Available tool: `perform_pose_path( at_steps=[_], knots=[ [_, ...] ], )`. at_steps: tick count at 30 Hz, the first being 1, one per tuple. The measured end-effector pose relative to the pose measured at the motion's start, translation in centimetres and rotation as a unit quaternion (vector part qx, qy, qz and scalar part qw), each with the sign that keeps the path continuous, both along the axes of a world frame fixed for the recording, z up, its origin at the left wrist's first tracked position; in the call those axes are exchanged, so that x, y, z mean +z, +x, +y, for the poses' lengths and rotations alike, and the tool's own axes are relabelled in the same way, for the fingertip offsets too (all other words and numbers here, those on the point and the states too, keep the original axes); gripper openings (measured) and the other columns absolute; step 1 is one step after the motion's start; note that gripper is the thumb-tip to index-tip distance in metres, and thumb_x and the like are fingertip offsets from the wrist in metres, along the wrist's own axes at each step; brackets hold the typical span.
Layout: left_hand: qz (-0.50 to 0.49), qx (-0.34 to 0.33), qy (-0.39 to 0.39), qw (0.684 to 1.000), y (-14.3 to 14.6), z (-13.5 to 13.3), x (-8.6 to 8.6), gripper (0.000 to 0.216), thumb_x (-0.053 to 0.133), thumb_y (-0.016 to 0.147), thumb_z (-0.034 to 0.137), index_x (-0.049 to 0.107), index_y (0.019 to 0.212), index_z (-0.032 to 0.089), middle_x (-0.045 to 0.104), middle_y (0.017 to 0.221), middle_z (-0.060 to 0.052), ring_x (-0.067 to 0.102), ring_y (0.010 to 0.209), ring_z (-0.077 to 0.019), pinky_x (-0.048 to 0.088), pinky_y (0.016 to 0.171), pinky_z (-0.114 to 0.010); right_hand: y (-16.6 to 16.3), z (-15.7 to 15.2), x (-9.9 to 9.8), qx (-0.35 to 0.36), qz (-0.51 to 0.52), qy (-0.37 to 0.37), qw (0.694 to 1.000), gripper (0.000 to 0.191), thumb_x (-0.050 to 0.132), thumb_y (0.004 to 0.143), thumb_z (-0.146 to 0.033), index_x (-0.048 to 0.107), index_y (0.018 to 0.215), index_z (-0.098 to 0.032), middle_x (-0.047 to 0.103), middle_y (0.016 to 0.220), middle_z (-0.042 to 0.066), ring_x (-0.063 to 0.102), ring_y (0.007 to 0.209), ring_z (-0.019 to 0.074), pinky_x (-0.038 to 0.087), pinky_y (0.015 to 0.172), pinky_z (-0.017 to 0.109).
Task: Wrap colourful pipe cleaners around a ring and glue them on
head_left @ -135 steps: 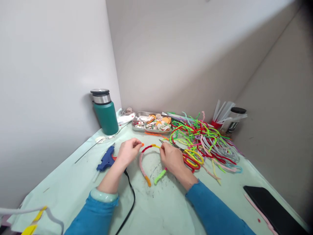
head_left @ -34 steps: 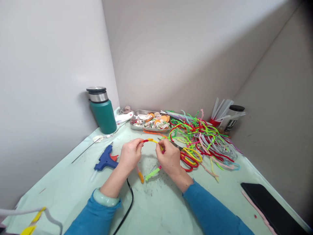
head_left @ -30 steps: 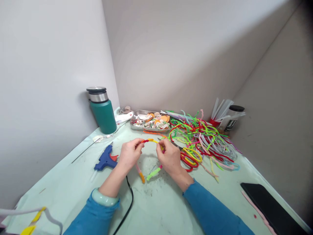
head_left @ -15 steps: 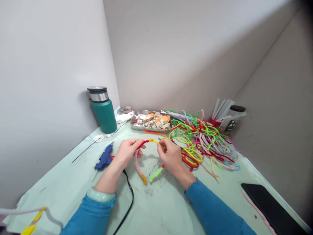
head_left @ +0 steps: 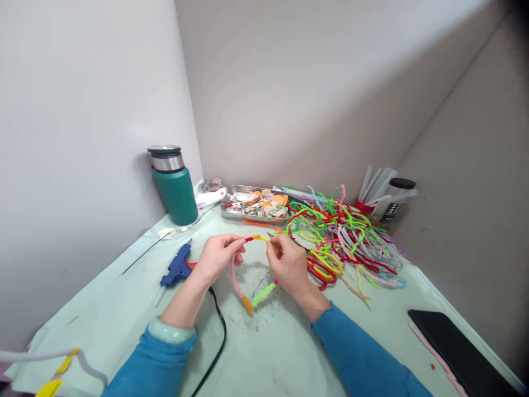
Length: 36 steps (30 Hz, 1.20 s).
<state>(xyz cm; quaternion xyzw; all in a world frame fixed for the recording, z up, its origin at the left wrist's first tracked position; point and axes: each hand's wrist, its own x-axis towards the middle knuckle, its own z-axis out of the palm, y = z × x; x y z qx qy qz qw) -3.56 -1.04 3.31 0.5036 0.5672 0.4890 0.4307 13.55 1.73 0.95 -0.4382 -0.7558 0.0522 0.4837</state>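
Between my two hands arches a headband wrapped in pipe cleaners (head_left: 236, 277), pink, red, yellow and green, with an orange tip and a green tip hanging down toward the table. My left hand (head_left: 219, 257) pinches its upper left part near the red stretch. My right hand (head_left: 286, 263) is closed on the upper right part, where the yellow wrapping runs. Both sleeves are blue, and a pale green bangle (head_left: 171, 331) sits on my left wrist.
A blue glue gun (head_left: 177, 267) with a black cord (head_left: 215, 342) lies at my left. Behind are a green bottle (head_left: 176, 190), a metal tray of small pieces (head_left: 253, 204), a heap of pipe cleaners (head_left: 347, 237), scissors with red and yellow handles (head_left: 322, 264), and a black tablet (head_left: 458, 347) at right.
My hands have drawn closer together along the top of the headband, and the band has swung a little so its pink side shows more. Nothing else on the table moved.
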Motion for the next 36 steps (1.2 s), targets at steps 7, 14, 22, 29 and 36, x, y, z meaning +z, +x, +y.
perform_pose_path(
  at_steps=[7, 14, 22, 29, 36],
  knots=[
    [-0.059, -0.011, 0.033, 0.998, 0.4, -0.5, 0.8, 0.049, 0.062, 0.070, 0.036, 0.051, 0.112, 0.013, 0.066, 0.078, -0.005, 0.059, 0.055, -0.0121, 0.050, 0.055, -0.027, 0.2, 0.4, -0.3, 0.013, 0.020, -0.020, 1.000, 0.009, 0.047, 0.083, -0.023, 0.053, 0.078, -0.018, 0.058, 0.068, 0.000, 0.052, 0.058, 0.0114, 0.037, 0.056, 0.022],
    [0.004, -0.007, 0.055, 0.998, 0.6, -0.7, 1.0, 0.028, 0.057, 0.073, 0.039, 0.060, 0.084, 0.013, 0.065, 0.075, -0.005, 0.057, 0.054, -0.0112, 0.048, 0.049, -0.023, 0.7, 0.5, -0.2, 0.025, 0.099, 0.007, 0.995, 0.012, 0.046, 0.085, -0.024, 0.054, 0.090, -0.017, 0.060, 0.078, 0.003, 0.055, 0.068, 0.0137, 0.043, 0.064, 0.025],
    [0.004, 0.015, 0.130, 0.991, 0.7, -1.1, 1.0, 0.033, 0.061, 0.071, 0.032, 0.064, 0.099, 0.015, 0.063, 0.068, -0.002, 0.057, 0.057, -0.0116, 0.052, 0.052, -0.024, 0.9, 0.9, 0.3, 0.065, 0.053, 0.055, 0.995, 0.019, 0.043, 0.088, -0.022, 0.058, 0.100, -0.019, 0.062, 0.093, 0.007, 0.054, 0.088, 0.0188, 0.042, 0.080, 0.034],
    [0.066, 0.031, 0.199, 0.977, 0.5, -1.0, 0.4, 0.032, 0.058, 0.075, 0.034, 0.068, 0.101, 0.018, 0.067, 0.085, -0.006, 0.056, 0.058, -0.0103, 0.051, 0.049, -0.021, 1.0, 0.9, -0.1, 0.071, 0.034, 0.035, 0.996, 0.020, 0.044, 0.088, -0.022, 0.059, 0.100, -0.019, 0.063, 0.092, 0.006, 0.053, 0.085, 0.0185, 0.042, 0.078, 0.033],
    [0.109, 0.049, 0.218, 0.969, 0.4, -0.8, 0.0, 0.032, 0.055, 0.078, 0.033, 0.067, 0.103, 0.019, 0.068, 0.084, -0.005, 0.056, 0.057, -0.0100, 0.050, 0.050, -0.021, 0.8, 0.8, 0.1, 0.073, 0.038, 0.033, 0.996, 0.020, 0.043, 0.088, -0.023, 0.061, 0.097, -0.020, 0.065, 0.089, 0.005, 0.056, 0.084, 0.0177, 0.043, 0.077, 0.033]
  ],
)
